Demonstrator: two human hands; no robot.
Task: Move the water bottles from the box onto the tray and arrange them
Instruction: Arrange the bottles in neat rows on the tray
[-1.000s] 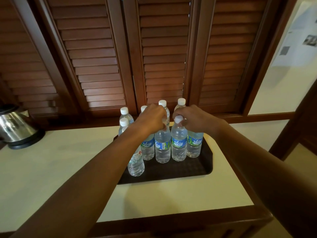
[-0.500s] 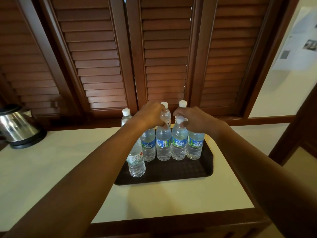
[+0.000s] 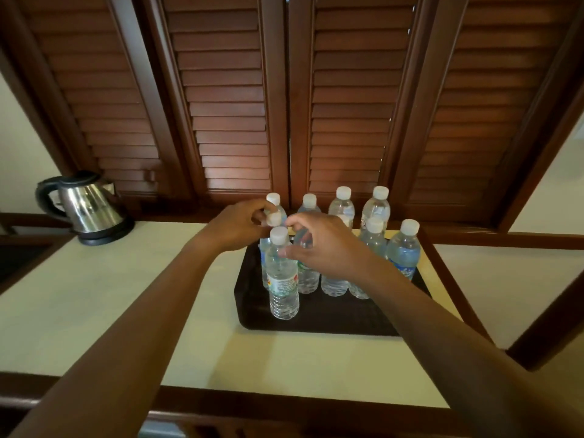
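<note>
Several clear water bottles with white caps stand upright in rows on a dark brown tray (image 3: pixel 331 320) on the pale counter. One bottle (image 3: pixel 282 276) stands alone in front of the others at the tray's left. My left hand (image 3: pixel 235 224) pinches the cap of a second-row bottle (image 3: pixel 273 219) at the left. My right hand (image 3: pixel 322 245) is curled around the neck of the neighbouring bottle (image 3: pixel 303 241), hiding its cap. No box is in view.
A steel electric kettle (image 3: pixel 83 208) stands on its base at the counter's back left. Wooden louvred shutters (image 3: pixel 227 121) rise right behind the tray. The counter has a dark wooden front edge (image 3: pixel 284 403) and drops off to the right.
The camera has shifted, so the tray sits further right. Both hands have moved left from the middle bottles onto the two bottles at the tray's left side.
</note>
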